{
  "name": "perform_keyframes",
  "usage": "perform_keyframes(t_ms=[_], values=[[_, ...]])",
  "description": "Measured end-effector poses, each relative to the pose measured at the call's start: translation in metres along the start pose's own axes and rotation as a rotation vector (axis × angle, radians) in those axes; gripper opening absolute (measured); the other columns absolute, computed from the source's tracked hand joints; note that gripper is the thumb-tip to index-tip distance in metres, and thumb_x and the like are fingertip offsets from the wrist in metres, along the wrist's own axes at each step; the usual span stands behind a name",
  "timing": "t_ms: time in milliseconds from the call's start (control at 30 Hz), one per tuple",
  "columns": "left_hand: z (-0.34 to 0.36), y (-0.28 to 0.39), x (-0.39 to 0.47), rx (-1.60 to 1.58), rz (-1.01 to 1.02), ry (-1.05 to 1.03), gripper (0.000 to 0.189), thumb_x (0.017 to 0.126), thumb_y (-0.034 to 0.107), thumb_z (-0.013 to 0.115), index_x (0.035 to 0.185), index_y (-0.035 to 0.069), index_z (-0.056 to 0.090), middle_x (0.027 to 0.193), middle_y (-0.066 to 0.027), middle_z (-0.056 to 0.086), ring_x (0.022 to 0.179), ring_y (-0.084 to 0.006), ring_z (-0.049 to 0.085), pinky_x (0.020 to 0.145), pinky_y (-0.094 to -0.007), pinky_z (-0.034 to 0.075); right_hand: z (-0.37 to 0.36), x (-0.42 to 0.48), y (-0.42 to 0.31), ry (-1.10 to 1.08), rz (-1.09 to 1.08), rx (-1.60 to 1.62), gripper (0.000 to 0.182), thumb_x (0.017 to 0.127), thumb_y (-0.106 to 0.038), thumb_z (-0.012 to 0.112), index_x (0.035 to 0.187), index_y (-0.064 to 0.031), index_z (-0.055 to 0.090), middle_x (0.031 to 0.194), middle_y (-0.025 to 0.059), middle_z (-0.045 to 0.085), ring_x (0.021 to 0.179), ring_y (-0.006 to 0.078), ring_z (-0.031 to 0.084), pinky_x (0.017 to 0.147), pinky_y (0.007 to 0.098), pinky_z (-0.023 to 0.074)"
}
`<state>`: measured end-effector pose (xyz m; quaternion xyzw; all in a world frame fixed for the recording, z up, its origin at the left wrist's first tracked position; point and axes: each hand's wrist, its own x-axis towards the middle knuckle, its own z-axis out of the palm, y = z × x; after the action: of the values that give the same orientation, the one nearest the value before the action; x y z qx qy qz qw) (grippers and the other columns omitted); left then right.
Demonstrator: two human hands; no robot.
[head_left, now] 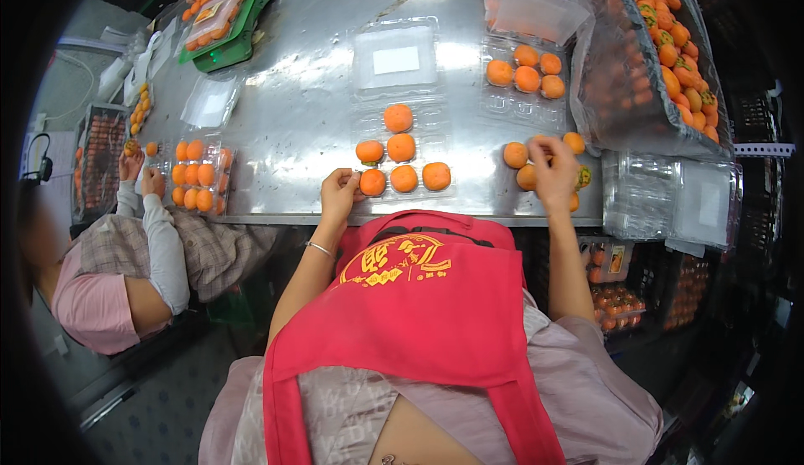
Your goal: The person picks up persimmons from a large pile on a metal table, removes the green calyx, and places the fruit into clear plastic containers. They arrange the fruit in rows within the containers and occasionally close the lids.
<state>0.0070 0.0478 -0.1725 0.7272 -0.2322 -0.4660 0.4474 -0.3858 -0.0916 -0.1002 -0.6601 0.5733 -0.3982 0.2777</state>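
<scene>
In front of me, an open clear plastic clamshell box (426,143) holds several orange persimmons (403,178) in its near part. Its lid (365,57), with a white label, lies folded back on the far side. My left hand (340,190) has its fingers curled at the box's near left edge, beside the corner persimmon (372,182). To the right, my right hand (555,173) reaches down among several loose persimmons (516,155) on the metal table. Its fingers are bent, and whether a fruit is between them is hidden.
A lined crate (675,63) heaped with persimmons stands at the right, with stacked clear boxes (641,195) nearer me. Another part-filled box (524,104) lies far right. A green scale (229,44) bears a packed box. At left, a co-worker's hands (152,182) are beside a filled box (195,176).
</scene>
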Motion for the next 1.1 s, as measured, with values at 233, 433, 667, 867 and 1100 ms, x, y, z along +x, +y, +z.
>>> perform_keyframes(t_ms=[233,433,667,867,1100], values=[[-0.002,0.009,-0.021,0.038,0.081,0.120,0.023,0.101,0.011,0.065,0.122,0.001,0.064,0.107,-0.0078,0.069,0.090,-0.0138,0.066,0.075,-0.0286,0.055,0.077,-0.025,-0.041,-0.587,-0.471,-0.172,0.048,0.073,-0.019,0.088,0.115,-0.0091,0.068,0.118,0.0070,0.060,0.113,0.0296,0.054,0.097,0.0419,0.0437],[-0.004,0.026,-0.040,0.188,0.267,0.241,0.027,0.099,0.012,0.066,0.124,0.001,0.065,0.112,-0.0090,0.069,0.097,-0.0155,0.065,0.084,-0.0306,0.053,0.084,-0.010,-0.044,-0.724,-0.541,-0.250,0.052,0.071,-0.021,0.090,0.117,-0.0103,0.068,0.126,0.0068,0.057,0.122,0.0291,0.049,0.103,0.0427,0.0405],[0.014,0.066,-0.056,-0.110,0.250,-0.060,0.028,0.104,0.016,0.062,0.127,0.001,0.065,0.117,-0.0106,0.069,0.105,-0.0162,0.065,0.089,-0.0313,0.054,0.081,-0.010,-0.060,-0.579,-0.346,0.141,0.031,0.083,-0.017,0.081,0.111,-0.0088,0.070,0.121,0.0048,0.064,0.114,0.0233,0.055,0.100,0.0370,0.0428],[0.055,0.090,-0.075,-0.448,-0.212,-0.516,0.053,0.111,0.036,0.050,0.145,-0.004,0.045,0.137,-0.0206,0.058,0.127,-0.0288,0.061,0.107,-0.0421,0.054,0.110,-0.031,-0.051,-0.707,0.104,0.514,0.030,0.096,-0.012,0.073,0.124,-0.0048,0.067,0.127,0.0066,0.065,0.115,0.0144,0.058,0.099,0.0305,0.0477],[0.050,0.099,-0.080,-0.252,-0.114,-0.362,0.042,0.110,0.029,0.052,0.139,-0.001,0.055,0.132,-0.0151,0.066,0.125,-0.0245,0.063,0.105,-0.0392,0.052,0.089,-0.040,-0.023,-0.714,-0.150,0.311,0.040,0.091,-0.020,0.075,0.126,-0.0040,0.066,0.122,0.0128,0.064,0.118,0.0299,0.061,0.103,0.0389,0.0474]])
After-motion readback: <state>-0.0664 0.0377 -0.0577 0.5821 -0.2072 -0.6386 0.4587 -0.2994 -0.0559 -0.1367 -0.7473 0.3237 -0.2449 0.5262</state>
